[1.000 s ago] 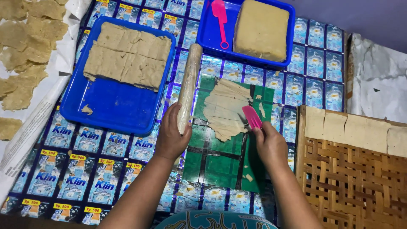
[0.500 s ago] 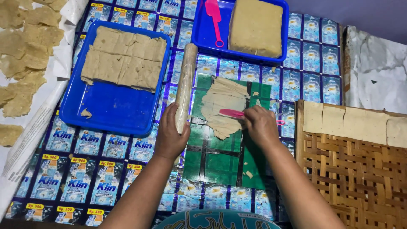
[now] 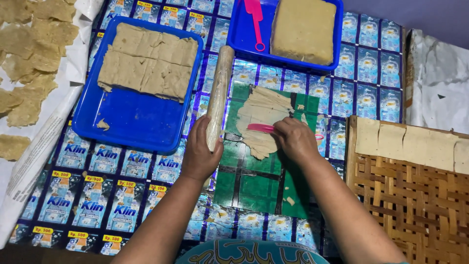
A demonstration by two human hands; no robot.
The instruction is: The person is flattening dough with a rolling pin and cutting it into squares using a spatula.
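My left hand (image 3: 199, 151) grips the near end of a wooden rolling pin (image 3: 219, 88) that lies pointing away from me. My right hand (image 3: 294, 138) holds a pink plastic scraper (image 3: 260, 128) flat across a thin sheet of beige dough (image 3: 261, 115). The dough lies on a green plastic mat (image 3: 254, 188) between the two hands. The scraper's blade points left, towards the pin.
A blue tray (image 3: 132, 124) at the left holds cut dough squares (image 3: 146, 61). Another blue tray (image 3: 242, 36) at the back carries a dough block (image 3: 303, 29) and a second pink scraper (image 3: 255, 19). A woven bamboo rack (image 3: 405, 205) with flat pieces stands right. Dough pieces (image 3: 29, 54) dry far left.
My right hand has turned the pink scraper from pointing away at the dough's right edge to lying sideways across the sheet. The left hand stays on the rolling pin.
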